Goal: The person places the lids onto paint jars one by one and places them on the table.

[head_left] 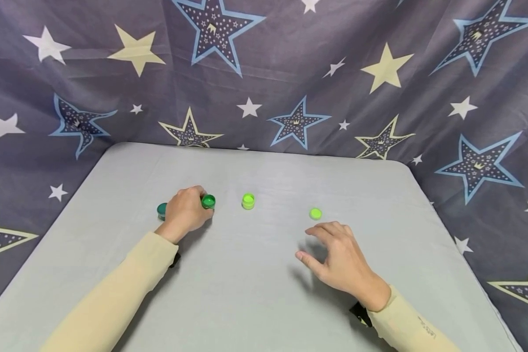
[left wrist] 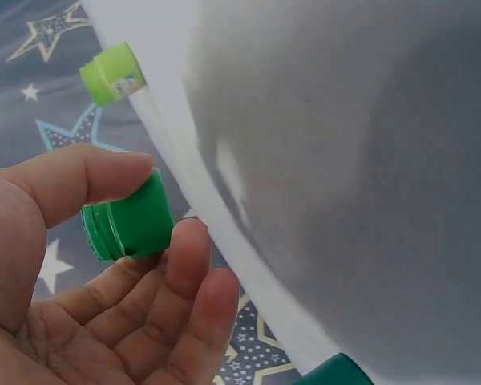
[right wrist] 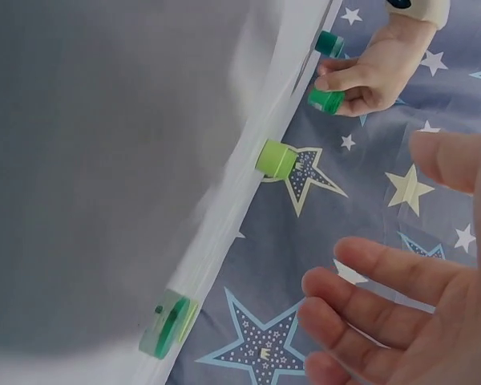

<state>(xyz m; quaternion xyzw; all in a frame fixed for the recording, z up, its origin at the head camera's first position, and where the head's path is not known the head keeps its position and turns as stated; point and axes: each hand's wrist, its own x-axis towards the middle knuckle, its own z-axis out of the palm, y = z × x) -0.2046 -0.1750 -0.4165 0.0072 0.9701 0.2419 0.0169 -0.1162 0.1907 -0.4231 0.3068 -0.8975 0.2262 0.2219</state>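
Note:
My left hand [head_left: 186,209] pinches a small open green jar [head_left: 209,201] between thumb and fingers. In the left wrist view the same jar [left wrist: 136,218] shows its threaded rim. Partly hidden beside that hand stands a dark teal jar [head_left: 162,210]. Right of the held jar, a lime green open jar [head_left: 248,201] stands upright on the table. My right hand [head_left: 341,256] hovers over the table with relaxed, parted fingers and holds nothing. Just beyond its fingertips lies a lime green lid [head_left: 315,213]; the right wrist view shows a dark green disc [right wrist: 172,325] against lime there.
A light grey cloth covers the table [head_left: 255,293]. Behind it and along its sides hangs a dark curtain [head_left: 273,63] with a star print.

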